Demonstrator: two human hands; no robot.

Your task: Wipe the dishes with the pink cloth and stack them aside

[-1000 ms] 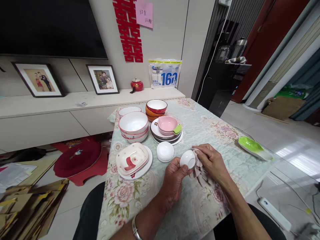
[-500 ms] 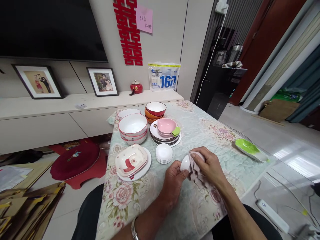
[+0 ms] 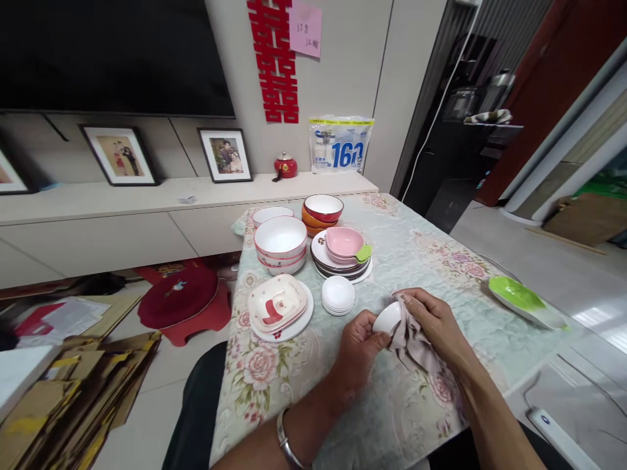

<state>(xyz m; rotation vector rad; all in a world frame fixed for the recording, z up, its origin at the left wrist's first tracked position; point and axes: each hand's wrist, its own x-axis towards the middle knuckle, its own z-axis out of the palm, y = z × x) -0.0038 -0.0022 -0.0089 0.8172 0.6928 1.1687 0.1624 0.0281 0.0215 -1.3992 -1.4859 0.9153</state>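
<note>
White bowl, bag with "160" beyond

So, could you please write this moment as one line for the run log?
left grip: small white dish | right grip: cloth, against the dish | nearby: stack of small white dishes

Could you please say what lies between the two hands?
The head view shows a small white bowl in the left hand and, against it, a pinkish cloth in the right hand.

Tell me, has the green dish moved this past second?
No: the green dish sits in the same spot by the tablecloth's printed flowers; only the view shifted.
</note>
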